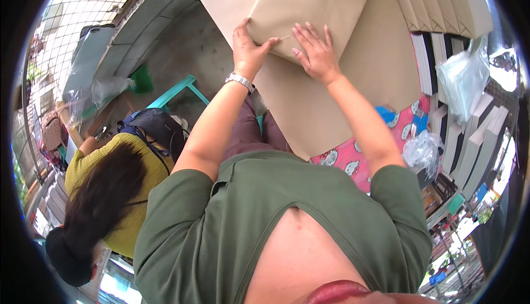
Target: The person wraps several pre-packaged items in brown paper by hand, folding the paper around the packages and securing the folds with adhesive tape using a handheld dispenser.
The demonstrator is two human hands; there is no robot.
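A large block-shaped bundle wrapped in brown paper (317, 0) lies at the top centre, on a wide flat sheet of brown paper (381, 55). My left hand (248, 50) rests against the bundle's near left corner, its fingers along the side edge and its thumb stretched toward the near fold. My right hand (317, 54) lies flat with fingers spread on the paper near the bundle's near edge. A metal-banded watch (240, 82) is on my left wrist. What is inside the bundle is hidden.
Several brown paper-wrapped bundles (441, 0) sit at the far right above stacks of thick books (480, 133). A pink patterned cloth (359, 174) shows under the sheet, beside crumpled clear plastic (424, 152). To the left, a person in a yellow top (118, 193) is near a teal stool (174, 91).
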